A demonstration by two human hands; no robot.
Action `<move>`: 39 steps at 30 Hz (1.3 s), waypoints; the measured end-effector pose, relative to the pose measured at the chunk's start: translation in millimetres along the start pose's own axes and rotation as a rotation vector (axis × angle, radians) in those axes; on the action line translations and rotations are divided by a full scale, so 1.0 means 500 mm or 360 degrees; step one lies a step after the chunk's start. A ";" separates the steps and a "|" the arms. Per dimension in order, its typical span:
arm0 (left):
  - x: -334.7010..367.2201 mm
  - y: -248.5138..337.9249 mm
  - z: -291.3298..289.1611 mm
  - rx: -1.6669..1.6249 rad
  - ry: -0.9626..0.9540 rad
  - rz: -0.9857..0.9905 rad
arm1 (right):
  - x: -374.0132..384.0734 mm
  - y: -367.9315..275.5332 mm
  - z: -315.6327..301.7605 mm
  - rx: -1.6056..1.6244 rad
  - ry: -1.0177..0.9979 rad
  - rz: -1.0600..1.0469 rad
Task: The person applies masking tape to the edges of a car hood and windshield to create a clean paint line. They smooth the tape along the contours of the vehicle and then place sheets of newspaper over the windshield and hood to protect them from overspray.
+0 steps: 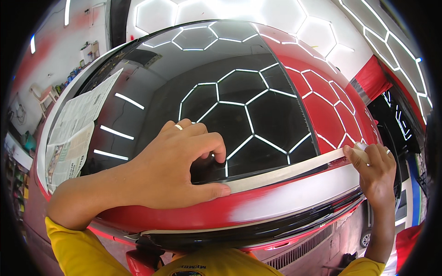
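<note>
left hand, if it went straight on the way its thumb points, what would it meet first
For the left hand, probably the long beige strip of masking tape at its thumb tip; whether they touch is hard to tell.

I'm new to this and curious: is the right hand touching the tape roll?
Touching: the head view shows the right hand gripping the tape roll between thumb and fingers.
</note>
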State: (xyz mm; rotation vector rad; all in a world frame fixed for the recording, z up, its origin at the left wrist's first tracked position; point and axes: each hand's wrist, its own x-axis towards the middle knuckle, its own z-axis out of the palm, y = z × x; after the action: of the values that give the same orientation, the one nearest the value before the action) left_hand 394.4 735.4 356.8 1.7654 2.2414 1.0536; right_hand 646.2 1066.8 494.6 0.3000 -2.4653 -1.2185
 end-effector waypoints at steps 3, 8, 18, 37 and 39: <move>-0.003 -0.002 0.003 -0.0007 0.0024 0.0000 | 0.004 0.004 -0.013 -0.0030 -0.0025 -0.0006; 0.001 -0.004 0.008 -0.0029 0.0073 0.0060 | -0.012 -0.006 0.009 0.0021 0.0024 -0.0036; 0.029 0.013 0.011 0.0008 0.0049 0.0079 | -0.028 -0.022 0.006 0.0064 -0.0144 0.0064; 0.035 0.026 0.007 -0.0071 0.0059 0.0011 | -0.047 -0.010 0.014 0.0061 -0.0004 0.0015; 0.035 0.026 0.009 -0.0079 0.0066 0.0011 | -0.047 -0.010 0.015 0.0075 0.0001 0.0008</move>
State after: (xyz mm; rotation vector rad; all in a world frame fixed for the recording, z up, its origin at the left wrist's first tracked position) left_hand 401.3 754.1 366.4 1.7485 2.2137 1.1474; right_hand 664.5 1077.0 480.9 0.3063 -2.4953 -1.1597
